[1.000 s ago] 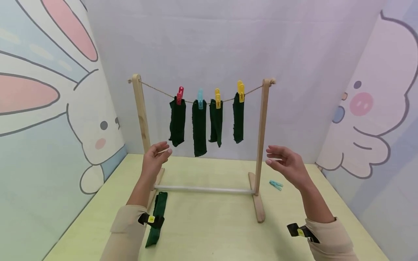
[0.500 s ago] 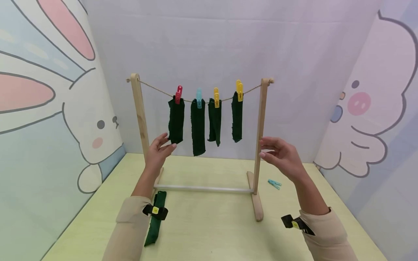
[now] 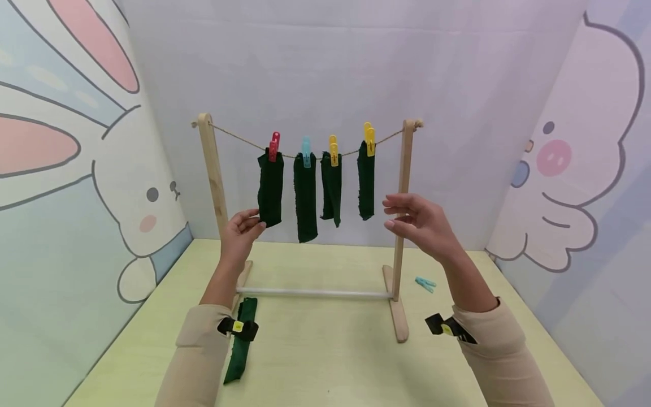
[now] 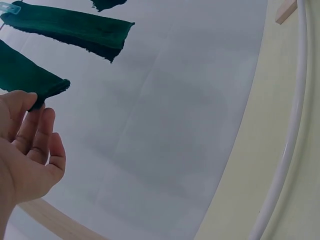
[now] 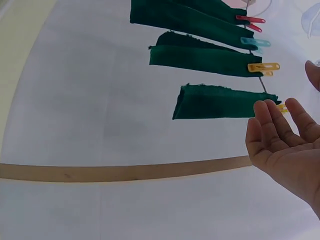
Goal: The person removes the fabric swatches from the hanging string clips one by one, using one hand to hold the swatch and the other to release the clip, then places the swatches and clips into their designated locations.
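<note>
A dark green cloth strip hangs from the rope under a red clothespin. My left hand pinches its lower corner between thumb and fingers, as the left wrist view shows at the green cloth's end. More green strips hang to the right, under a light blue clothespin and two yellow ones, the outer yellow clothespin highest. My right hand is raised in front of the right post, fingers loosely bent and holding nothing, a little to the right of the outermost green strip.
The rope runs between a left wooden post and a right wooden post, joined below by a white bar. Another green strip lies on the table at the left. A light blue clothespin lies at the right.
My left hand has come up to the leftmost strip and taken hold of its lower corner. My right hand has moved up and left, towards the rightmost strip.
</note>
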Motion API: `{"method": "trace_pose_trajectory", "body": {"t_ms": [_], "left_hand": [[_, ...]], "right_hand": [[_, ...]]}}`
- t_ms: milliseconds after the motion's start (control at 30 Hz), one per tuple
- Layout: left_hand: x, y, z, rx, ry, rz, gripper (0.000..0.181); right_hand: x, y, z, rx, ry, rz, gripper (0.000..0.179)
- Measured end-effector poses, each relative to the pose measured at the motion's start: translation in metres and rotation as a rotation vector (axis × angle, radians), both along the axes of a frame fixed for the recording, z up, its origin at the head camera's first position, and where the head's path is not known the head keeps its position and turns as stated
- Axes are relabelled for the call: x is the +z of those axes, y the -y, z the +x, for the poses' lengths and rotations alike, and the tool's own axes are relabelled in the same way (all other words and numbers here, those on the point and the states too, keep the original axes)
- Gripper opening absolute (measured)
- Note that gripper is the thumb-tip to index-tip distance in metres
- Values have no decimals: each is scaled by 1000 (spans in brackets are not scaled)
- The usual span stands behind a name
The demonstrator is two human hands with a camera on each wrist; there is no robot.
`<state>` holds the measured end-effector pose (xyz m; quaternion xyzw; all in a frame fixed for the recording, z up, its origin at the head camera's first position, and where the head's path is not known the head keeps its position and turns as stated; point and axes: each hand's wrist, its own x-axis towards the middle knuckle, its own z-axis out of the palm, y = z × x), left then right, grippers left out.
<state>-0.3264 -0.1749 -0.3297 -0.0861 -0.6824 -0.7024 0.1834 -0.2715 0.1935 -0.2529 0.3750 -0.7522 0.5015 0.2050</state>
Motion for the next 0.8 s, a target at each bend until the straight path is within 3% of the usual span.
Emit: {"method": "trace_pose_trajectory", "body": {"t_ms": [467,600,800], "left_hand": [[0,2,1,28,-27,-15,23],[1,1,5,33,-42,-11,21],[3,1,10,7,-46,-17,24]], "right_hand": [[46,46,-7,100,-96,23,41],[58,61,-9,100,-140,75,42],[71,73,-13,81,-117,85,40]]}}
